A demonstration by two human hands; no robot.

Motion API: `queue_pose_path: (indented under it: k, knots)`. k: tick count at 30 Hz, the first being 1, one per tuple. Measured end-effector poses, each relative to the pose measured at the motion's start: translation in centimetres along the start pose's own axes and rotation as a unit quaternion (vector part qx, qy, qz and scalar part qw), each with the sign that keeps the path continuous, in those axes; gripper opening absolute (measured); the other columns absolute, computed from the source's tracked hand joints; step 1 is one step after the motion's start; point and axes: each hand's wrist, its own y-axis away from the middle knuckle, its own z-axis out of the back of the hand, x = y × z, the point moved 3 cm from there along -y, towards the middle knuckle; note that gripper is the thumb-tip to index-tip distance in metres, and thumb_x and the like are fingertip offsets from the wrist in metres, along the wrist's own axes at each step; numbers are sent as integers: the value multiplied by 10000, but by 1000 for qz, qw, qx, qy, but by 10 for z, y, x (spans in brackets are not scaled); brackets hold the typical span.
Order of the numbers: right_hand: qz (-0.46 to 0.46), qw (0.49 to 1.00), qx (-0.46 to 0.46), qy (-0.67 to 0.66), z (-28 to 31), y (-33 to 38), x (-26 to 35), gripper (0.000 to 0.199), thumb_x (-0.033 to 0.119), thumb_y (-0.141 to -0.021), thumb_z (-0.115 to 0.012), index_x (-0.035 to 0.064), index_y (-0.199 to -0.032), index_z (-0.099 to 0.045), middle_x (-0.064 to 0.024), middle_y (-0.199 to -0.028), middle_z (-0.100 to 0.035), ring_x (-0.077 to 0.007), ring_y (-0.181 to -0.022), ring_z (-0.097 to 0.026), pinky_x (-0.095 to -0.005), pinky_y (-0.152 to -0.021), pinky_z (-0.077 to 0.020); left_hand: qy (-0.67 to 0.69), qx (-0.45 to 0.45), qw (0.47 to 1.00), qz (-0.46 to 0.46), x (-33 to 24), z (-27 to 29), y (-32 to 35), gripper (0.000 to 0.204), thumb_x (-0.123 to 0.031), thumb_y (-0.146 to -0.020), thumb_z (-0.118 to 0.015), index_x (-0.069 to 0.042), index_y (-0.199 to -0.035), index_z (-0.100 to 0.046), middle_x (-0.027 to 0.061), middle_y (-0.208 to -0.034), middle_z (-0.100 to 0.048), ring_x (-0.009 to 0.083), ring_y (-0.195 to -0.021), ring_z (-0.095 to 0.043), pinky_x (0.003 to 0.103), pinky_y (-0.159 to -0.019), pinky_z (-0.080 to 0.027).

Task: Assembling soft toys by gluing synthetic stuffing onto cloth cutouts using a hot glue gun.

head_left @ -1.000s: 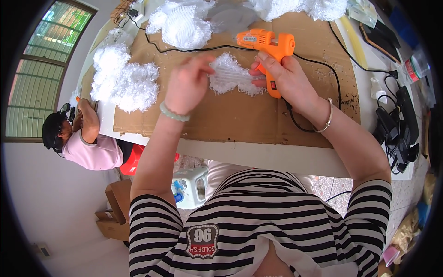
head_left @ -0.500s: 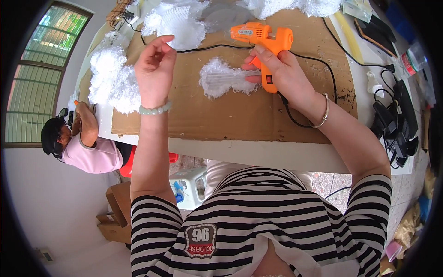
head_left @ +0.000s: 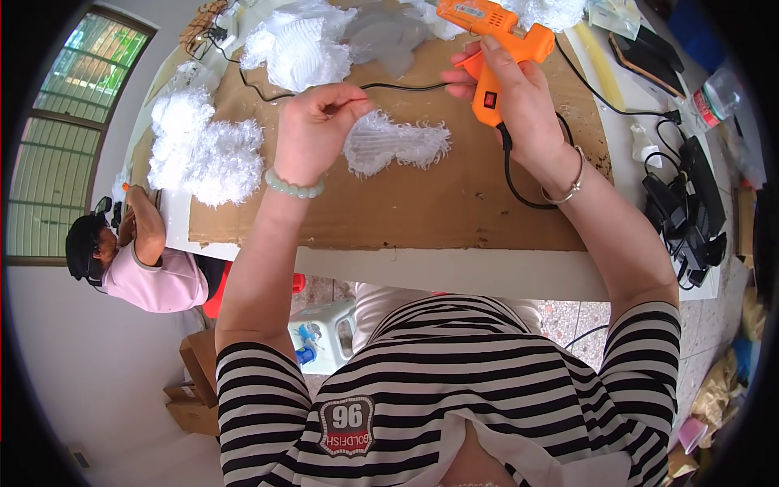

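My right hand [head_left: 519, 101] is wrapped round the handle of an orange hot glue gun [head_left: 489, 85]. Its nozzle end points up and left, over the far part of the cardboard. My left hand [head_left: 312, 130] is bent at the wrist, with thumb and fingertips pinched together; whatever may be between them is too small to make out. Those fingertips are just above the left end of a white fringed fabric piece [head_left: 393, 144], which lies flat on the brown cardboard [head_left: 365, 219]. Whether they touch the fabric cannot be told.
Heaps of white fringed pieces [head_left: 207, 150] lie at the left, with stacked ones [head_left: 296, 49] at the back. A black cord [head_left: 398, 84] crosses the cardboard. Black devices with cables [head_left: 690, 203] and a clear bottle [head_left: 714, 101] are at right. Another person [head_left: 154, 272] sits at left.
The glue gun has been raised away from the fringed piece, up and to the right. My left hand has come right and down to the piece's left end, its fingers now pinched.
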Motion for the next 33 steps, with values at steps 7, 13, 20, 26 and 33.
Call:
queue_pose_path:
  k: [7, 13, 20, 26, 33]
  knots:
    - [23, 999, -38, 8, 24, -17, -6, 327, 318, -963, -452, 8, -1012, -542, -98, -942, -618, -203, -808, -645, -302, -753, -522, -142, 154, 969, -129, -19, -24, -7, 234, -207, -726, -732, -38, -882, -685, 122, -825, -665, 298, -765, -604, 354, -701, -491]
    - [-13, 999, -45, 21, 22, -15, -9, 317, 308, -957, -461, 7, -1028, -532, -98, -945, -619, -198, -816, -646, -303, -745, -521, -203, 232, 930, -202, -19, -37, -2, 361, -271, -640, -776, -59, -917, -683, 107, -842, -656, 314, -871, -573, 392, -789, -456]
    - [-33, 997, -32, 54, 24, -16, -14, 322, 313, -952, -468, 8, -1036, -530, -101, -950, -619, -194, -811, -645, -299, -754, -520, -199, 231, 949, -84, -20, -37, -4, 288, -231, -640, -771, -45, -835, -669, 107, -790, -642, 304, -840, -573, 400, -795, -444]
    - [-34, 999, -22, 36, 21, -19, -18, 308, 295, -957, -471, 0, -1014, -539, -107, -945, -617, -195, -800, -638, -305, -748, -529, -66, 158, 980, -101, -13, -12, 2, 206, -139, -695, -756, -2, -806, -648, 85, -710, -623, 214, -653, -579, 319, -615, -460]
    - [-43, 998, -26, 43, 19, -10, -18, 294, 287, -964, -467, 9, -1008, -552, -90, -925, -611, -169, -783, -630, -283, -723, -531, 81, 11, 996, 29, 10, 75, 5, 92, -70, -798, -692, -20, -761, -625, -42, -657, -591, 22, -589, -463, 208, -522, -385]
